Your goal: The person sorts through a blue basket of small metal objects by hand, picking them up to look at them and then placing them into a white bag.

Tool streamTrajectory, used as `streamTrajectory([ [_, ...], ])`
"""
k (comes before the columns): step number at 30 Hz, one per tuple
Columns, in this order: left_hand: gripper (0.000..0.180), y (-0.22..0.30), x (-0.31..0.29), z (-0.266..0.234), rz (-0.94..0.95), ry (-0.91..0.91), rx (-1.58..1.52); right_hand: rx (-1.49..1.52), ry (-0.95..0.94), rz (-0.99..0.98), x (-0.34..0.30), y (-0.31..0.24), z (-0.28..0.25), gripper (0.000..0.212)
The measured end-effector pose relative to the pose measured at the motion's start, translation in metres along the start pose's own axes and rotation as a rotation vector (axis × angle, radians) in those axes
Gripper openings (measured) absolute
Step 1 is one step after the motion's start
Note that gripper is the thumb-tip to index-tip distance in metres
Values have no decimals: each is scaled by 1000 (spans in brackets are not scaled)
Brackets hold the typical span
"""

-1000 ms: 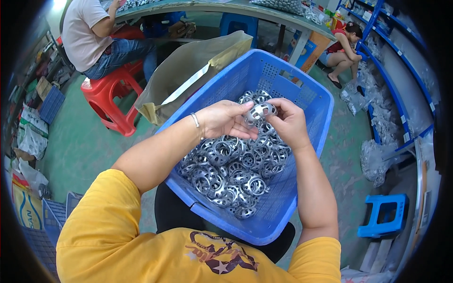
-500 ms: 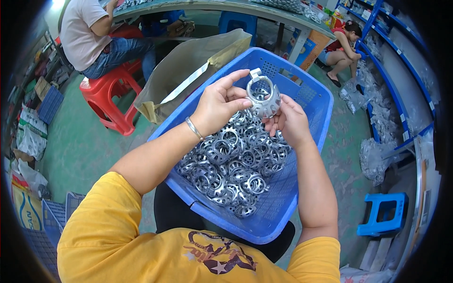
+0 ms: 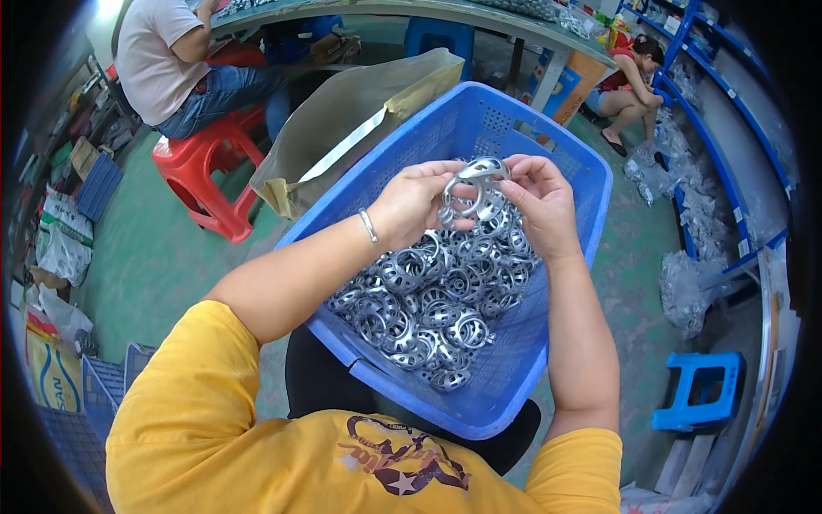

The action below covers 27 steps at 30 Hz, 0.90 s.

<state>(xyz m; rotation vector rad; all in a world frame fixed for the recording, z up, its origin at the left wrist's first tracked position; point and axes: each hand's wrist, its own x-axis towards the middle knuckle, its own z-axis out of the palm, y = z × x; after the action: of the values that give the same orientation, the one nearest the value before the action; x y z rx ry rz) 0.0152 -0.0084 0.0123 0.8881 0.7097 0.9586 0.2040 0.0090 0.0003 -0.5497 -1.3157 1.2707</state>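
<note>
Between my two hands is a silver metal ring-shaped part (image 3: 481,170) with cut-out slots, held above a blue plastic basket (image 3: 575,163). My left hand (image 3: 419,199) grips it from the left, fingers partly hidden behind the ring. On the other side, my right hand (image 3: 543,199) pinches its upper right edge between thumb and fingers. Below lies a heap of similar silver slotted ring parts (image 3: 428,300), filling much of the basket's near and middle portion. The basket rests over my lap.
Left of the basket stands an open tan sack (image 3: 342,103). Beyond it a person sits on a red stool (image 3: 201,184) by a long table (image 3: 360,10). Another person crouches near blue shelving (image 3: 706,133) at the far right. A blue stool (image 3: 700,390) stands at the right.
Both hands have come down toward the heap, and the ring part has been turned to another angle. My right hand has moved from beneath it to its upper right edge.
</note>
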Motion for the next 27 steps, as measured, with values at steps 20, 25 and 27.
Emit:
streamTrajectory([
  [20,33,56,40,-176,221,749,1168,-395,73,7,4,10,-6,7],
  [25,25,49,33,-169,-27,635,1091,-452,69,32,8,12,-5,9],
  [27,22,40,36,-138,481,637,1580,-453,70,39,8,11,-6,10],
])
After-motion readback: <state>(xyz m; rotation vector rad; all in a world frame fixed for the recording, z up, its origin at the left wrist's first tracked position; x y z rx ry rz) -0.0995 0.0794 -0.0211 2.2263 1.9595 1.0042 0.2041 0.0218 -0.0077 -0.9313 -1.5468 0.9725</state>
